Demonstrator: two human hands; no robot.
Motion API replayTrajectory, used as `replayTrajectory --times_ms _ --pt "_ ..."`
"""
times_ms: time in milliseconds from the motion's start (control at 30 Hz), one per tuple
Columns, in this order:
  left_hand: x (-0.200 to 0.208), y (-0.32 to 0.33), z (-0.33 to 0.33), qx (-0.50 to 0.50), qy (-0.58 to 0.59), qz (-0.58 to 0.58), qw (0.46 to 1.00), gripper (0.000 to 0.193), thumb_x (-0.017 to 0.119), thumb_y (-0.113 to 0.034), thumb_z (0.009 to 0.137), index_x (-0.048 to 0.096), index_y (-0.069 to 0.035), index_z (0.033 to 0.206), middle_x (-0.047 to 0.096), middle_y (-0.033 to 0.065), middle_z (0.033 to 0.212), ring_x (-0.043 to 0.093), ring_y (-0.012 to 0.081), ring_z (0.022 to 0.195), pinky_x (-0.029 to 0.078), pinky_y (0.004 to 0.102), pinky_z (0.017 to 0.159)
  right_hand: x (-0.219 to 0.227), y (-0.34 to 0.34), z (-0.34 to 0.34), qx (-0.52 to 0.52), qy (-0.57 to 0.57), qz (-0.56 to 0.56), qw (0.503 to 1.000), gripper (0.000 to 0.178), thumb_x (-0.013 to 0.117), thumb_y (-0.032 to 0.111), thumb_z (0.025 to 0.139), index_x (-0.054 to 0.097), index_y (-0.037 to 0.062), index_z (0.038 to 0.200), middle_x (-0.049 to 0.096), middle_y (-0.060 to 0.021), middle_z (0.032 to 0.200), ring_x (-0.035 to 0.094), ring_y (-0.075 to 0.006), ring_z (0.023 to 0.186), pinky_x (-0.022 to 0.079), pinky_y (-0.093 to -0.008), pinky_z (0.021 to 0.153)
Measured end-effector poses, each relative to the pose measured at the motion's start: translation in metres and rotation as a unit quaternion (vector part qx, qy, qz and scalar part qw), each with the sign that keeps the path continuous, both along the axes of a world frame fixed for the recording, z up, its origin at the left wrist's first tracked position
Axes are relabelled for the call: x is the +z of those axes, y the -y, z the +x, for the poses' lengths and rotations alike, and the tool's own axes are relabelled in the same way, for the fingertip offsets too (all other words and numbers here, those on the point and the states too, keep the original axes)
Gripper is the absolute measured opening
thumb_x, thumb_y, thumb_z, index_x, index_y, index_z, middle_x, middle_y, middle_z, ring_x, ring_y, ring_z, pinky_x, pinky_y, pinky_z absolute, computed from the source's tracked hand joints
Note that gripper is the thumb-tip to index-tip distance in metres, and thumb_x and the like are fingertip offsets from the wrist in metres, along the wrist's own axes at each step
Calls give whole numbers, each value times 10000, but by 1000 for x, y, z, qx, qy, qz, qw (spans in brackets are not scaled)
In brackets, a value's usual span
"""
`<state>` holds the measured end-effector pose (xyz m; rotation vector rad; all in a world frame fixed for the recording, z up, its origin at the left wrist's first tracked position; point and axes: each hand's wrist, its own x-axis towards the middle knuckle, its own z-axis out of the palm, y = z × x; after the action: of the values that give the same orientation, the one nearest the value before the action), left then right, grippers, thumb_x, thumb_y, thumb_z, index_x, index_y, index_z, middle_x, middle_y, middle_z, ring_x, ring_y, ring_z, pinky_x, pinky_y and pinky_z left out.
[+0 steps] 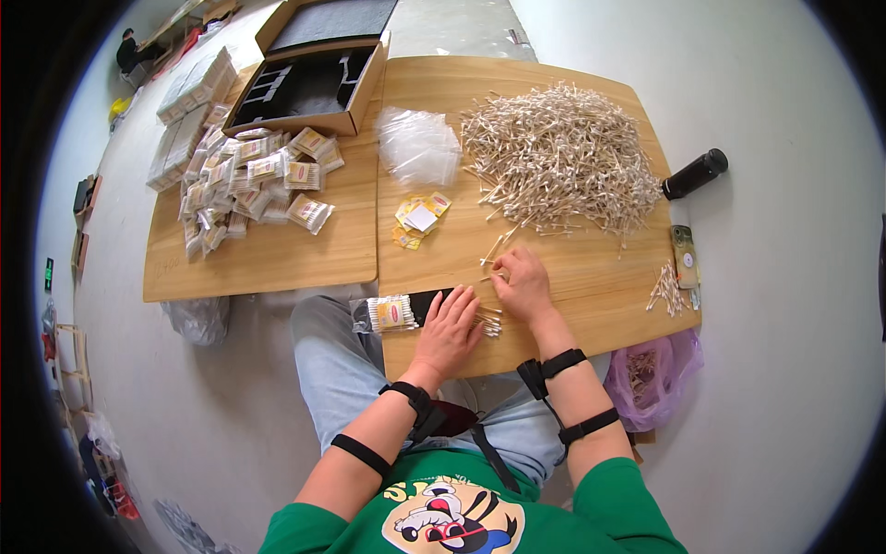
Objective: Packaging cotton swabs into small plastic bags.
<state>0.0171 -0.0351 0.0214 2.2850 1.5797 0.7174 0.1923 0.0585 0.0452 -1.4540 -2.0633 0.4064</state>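
Note:
My left hand point(448, 325) lies flat with its fingers stretched over a black strip point(422, 303) near the table's front edge. To its left is a clear bag of cotton swabs point(392, 313) with a yellow and white label. Swab tips point(492, 323) poke out on the right side of that hand; what lies beneath its palm is hidden. My right hand point(524, 284) is closed in a pinch at a cotton swab point(487, 278), just below the big heap of loose swabs point(568, 157). A couple more swabs point(494, 249) lie beyond its fingertips.
Clear empty bags point(418, 148) and yellow cards point(420, 218) lie left of the heap. Packed swab bags point(263, 180) pile up before an open cardboard box point(355, 102). A black bottle point(694, 174), a phone point(684, 257) and loose swabs point(666, 289) line the right edge.

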Motion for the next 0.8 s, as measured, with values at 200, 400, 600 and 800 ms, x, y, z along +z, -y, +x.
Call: replayTrajectory --times_ms 200,400,600,800 --pt "0 0 -1 -5 3 4 1000 440 597 -295 938 556 -58 1306 500 105 1437 399 250 1395 254 454 1176 -8 6 5 24 34 1 999 96 712 95 787 616 89 792 583 -83 854 577 -301 894 483 -418 767" --pt "0 0 0 -7 0 -3 1000 443 579 -307 948 561 -48 1308 499 107 1444 392 242 1400 241 442 1184 -15 -16 17 -98 -42 19 994 56 631 35 822 632 90 814 607 -98 851 587 -315 886 485 -431 759" --pt "1 0 -1 5 13 4 1000 443 599 -288 937 552 -53 1309 480 127 1452 392 264 1399 254 447 1180 -15 3 6 -3 18 24 1000 178 588 -34 769 673 87 868 621 -97 866 599 -318 885 497 -421 763" --pt "1 -1 -1 -1 7 2 1000 460 581 -301 945 545 -40 1323 471 137 1457 381 266 1407 252 444 1181 -17 6 0 -17 -61 -28 998 124 602 -7 799 661 73 874 613 -110 871 600 -323 896 495 -426 793"
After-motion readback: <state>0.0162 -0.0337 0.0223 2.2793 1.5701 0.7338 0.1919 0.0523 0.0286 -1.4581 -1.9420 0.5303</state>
